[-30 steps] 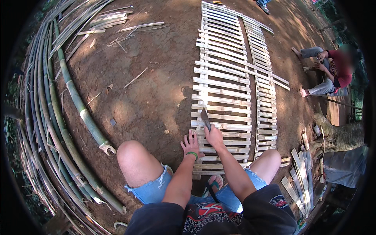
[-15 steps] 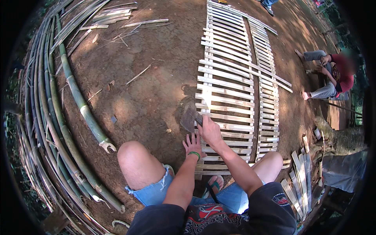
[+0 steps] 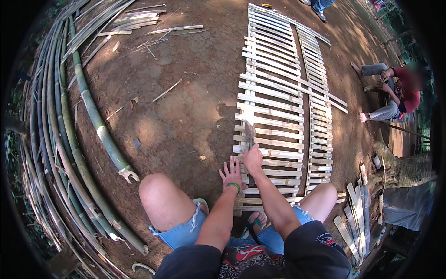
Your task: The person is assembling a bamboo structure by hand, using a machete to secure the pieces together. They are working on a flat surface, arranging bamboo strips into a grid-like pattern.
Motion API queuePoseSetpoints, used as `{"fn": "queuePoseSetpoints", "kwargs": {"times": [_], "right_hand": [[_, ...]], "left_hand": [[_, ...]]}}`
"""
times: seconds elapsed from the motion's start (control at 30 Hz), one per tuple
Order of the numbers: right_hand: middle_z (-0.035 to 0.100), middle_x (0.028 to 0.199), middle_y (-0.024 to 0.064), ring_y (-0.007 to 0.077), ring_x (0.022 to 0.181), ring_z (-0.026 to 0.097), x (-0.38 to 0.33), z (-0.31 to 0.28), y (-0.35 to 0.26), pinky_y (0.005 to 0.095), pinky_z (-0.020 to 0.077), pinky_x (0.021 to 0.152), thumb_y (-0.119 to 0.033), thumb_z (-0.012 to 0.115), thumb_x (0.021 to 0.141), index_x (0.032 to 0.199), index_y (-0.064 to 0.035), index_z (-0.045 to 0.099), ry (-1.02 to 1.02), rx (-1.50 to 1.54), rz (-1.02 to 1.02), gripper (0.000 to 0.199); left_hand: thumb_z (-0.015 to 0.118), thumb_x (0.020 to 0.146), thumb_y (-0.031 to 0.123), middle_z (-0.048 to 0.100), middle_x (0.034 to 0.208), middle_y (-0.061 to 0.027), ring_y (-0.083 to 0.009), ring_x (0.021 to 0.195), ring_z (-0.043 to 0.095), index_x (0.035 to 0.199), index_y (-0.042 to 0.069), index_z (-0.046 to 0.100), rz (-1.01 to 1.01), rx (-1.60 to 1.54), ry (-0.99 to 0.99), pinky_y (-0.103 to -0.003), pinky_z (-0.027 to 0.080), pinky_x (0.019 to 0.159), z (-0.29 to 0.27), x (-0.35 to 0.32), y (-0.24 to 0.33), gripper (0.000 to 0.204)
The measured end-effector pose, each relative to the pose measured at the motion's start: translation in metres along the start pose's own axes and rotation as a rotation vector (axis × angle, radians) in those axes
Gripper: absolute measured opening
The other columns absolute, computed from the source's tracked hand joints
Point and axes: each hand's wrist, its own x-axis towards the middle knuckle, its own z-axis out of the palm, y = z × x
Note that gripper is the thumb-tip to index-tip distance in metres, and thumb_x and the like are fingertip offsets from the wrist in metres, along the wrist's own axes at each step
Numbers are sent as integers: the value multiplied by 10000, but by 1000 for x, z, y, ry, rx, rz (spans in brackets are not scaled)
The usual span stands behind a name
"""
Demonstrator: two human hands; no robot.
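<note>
The head view is showing me, from far off, the right hand gripping a big knife by its handle. The knife is pointing away from the person, over the left side of the bamboo rack. The left hand is lying with fingers spread at the rack's left edge, gripping nothing. The hands are working close together, not clasping. I am guessing the knife is feeling hard and a bit heavy, so the handle is looking like the safe place to hold. The rack's strips are looking light, stiff and easy to split. Half a second ago the blade was leaning left, showing its wide side; now it is showing thin.
</note>
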Motion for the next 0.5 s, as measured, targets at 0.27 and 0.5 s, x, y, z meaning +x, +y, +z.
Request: {"fn": "queuePoseSetpoints", "kwargs": {"times": [0.27, 0.5], "right_hand": [[692, 827, 324, 504, 837, 694, 14, -27, -3, 577, 538, 767, -302, 636, 977, 1094, 64, 588, -84, 9, -151, 387], [684, 759, 305, 531, 765, 671, 25, -22, 3, 528, 555, 695, -336, 642, 990, 1023, 65, 615, 44, 242, -224, 404]], "left_hand": [[931, 640, 518, -177, 1715, -157, -470, 1568, -5, 1647, 96, -96, 3, -5, -12, -708, 118, 1215, 3, -3, -5, 1498], [936, 642, 506, -204, 1711, -154, -475, 1569, -22, 1647, 105, -109, 3, -9, -22, -702, 99, 1221, 1, -4, -3, 1504]]}}
